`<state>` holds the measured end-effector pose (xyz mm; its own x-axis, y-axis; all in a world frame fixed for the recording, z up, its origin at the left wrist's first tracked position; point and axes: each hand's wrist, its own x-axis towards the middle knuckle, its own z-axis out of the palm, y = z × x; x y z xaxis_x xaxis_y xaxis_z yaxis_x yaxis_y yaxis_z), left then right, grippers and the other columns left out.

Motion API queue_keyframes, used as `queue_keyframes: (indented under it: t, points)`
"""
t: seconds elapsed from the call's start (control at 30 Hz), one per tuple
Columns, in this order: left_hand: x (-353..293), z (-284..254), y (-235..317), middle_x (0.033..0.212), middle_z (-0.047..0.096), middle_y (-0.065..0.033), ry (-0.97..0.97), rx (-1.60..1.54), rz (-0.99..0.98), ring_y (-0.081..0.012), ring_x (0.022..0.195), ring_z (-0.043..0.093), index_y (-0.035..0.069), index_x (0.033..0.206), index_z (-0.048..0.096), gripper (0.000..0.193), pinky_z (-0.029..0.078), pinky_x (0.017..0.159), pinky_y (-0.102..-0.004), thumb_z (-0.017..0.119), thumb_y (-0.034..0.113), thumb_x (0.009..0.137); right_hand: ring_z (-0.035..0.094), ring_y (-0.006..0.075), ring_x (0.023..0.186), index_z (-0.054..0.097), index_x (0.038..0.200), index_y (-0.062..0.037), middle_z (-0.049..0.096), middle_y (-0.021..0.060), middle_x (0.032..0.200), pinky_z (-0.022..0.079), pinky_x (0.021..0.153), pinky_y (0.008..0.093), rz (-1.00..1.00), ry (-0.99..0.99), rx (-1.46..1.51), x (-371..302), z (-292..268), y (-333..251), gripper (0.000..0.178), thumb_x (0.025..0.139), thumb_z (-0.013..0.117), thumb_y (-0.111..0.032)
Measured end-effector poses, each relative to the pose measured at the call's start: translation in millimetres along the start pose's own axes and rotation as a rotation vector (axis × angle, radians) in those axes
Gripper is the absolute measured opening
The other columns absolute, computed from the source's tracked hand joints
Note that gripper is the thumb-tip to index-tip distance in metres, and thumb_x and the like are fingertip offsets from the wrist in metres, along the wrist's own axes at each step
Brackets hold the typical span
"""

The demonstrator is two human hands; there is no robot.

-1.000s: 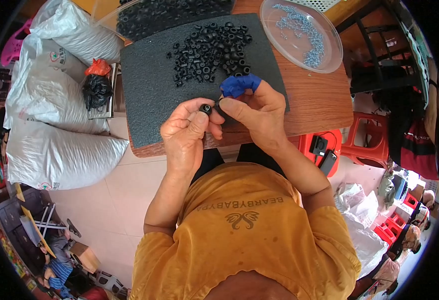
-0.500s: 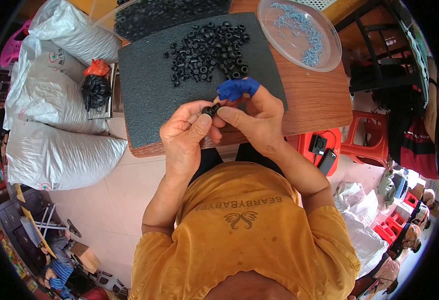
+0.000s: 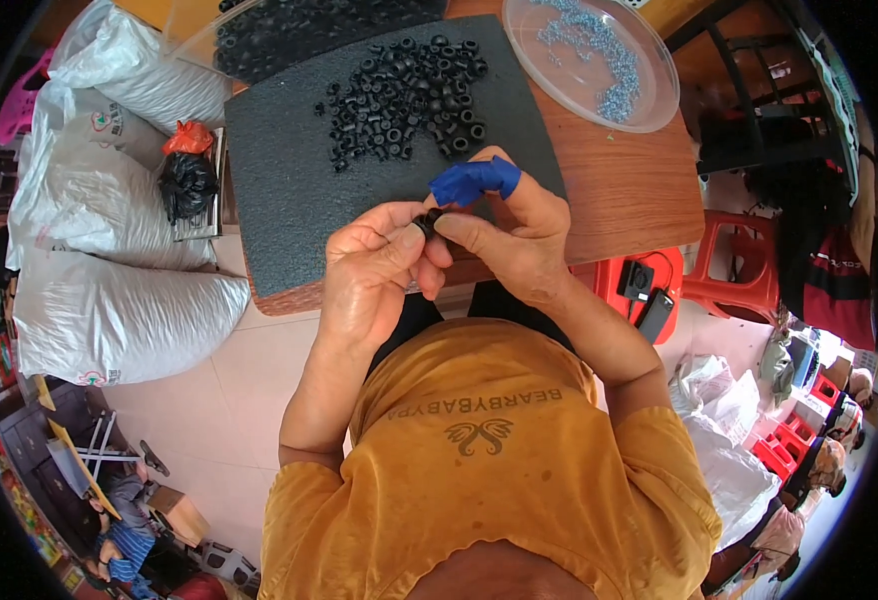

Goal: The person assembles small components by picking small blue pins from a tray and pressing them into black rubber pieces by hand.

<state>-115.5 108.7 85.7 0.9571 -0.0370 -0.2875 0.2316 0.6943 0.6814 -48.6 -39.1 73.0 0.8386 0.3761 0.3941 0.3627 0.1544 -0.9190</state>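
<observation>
Both hands meet over the near edge of a dark grey mat [image 3: 279, 200]. My left hand [image 3: 374, 262] is closed, its thumb and fingers pinching a small black plastic part [image 3: 429, 221]. From the other side my right hand [image 3: 519, 235] grips the same part between thumb and fingers. Blue tape [image 3: 474, 182] wraps a finger of the right hand. The part's far end is hidden by the fingertips. Beyond the hands, a heap of small black hollow parts [image 3: 399, 100] lies on the mat.
A clear round tray [image 3: 559, 85] with tiny blue pieces stands at the far right of the wooden table [image 3: 624, 190]. Behind the mat is a clear bin [image 3: 309, 40] of black parts. White sacks [image 3: 129, 310] fill the left; red stools [image 3: 734, 265] stand right.
The hands stay joined on the black part, which has turned slightly between the fingertips. The view has shifted a little, so the mat and heap sit slightly further left and up.
</observation>
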Motion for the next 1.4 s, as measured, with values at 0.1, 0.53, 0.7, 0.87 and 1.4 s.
queue_keyframes:
  t: [0.1,0.53,0.7,0.87,1.4]
  points:
    - [0,1,-3,0.075,0.062,-0.0143,0.004,0.007,-0.008,-0.0168,0.053,0.056,-0.008,0.101,0.057,0.02,0.047,0.05,-0.0259,0.057,0.008,0.088,0.057,0.0108,0.071,0.063,0.091,-0.0039,0.055,0.0032,0.083,0.045,0.064,0.023,-0.007,0.0,0.035,-1,0,2,0.022,0.071,0.068,0.005]
    - [2,-2,-5,0.074,0.062,-0.0161,0.011,0.026,-0.01,-0.0157,0.05,0.054,-0.008,0.103,0.057,0.021,0.046,0.046,-0.0252,0.056,0.007,0.088,0.056,0.0138,0.07,0.063,0.091,-0.0025,0.054,0.006,0.082,0.046,0.06,0.0237,-0.053,0.011,-0.07,-2,-1,4,0.027,0.067,0.069,0.007]
    - [1,-1,-5,0.076,0.063,-0.0189,0.005,0.032,-0.01,-0.0168,0.05,0.056,-0.008,0.103,0.057,0.021,0.046,0.045,-0.0248,0.056,0.007,0.089,0.056,0.014,0.07,0.063,0.091,-0.0026,0.054,0.0063,0.082,0.046,0.06,0.0241,-0.09,0.015,-0.067,-2,-3,6,0.027,0.068,0.07,0.007]
    - [0,2,-5,0.076,0.063,-0.019,-0.008,0.035,-0.003,-0.0168,0.049,0.056,-0.007,0.103,0.058,0.021,0.045,0.044,-0.0244,0.056,0.009,0.089,0.057,0.0145,0.07,0.063,0.091,-0.003,0.055,0.0065,0.082,0.047,0.06,0.0244,-0.077,0.02,-0.043,-4,-4,7,0.025,0.069,0.069,0.006]
    - [6,10,-13,0.071,0.063,-0.0109,0.166,0.121,0.109,-0.0124,0.056,0.057,-0.004,0.087,0.061,0.01,0.044,0.049,-0.0205,0.06,0.006,0.085,0.051,0.0284,0.072,0.06,0.085,-0.0022,0.055,0.0095,0.078,0.042,0.064,0.0383,-0.198,-0.091,-0.417,0,-8,-12,0.027,0.063,0.074,-0.011]
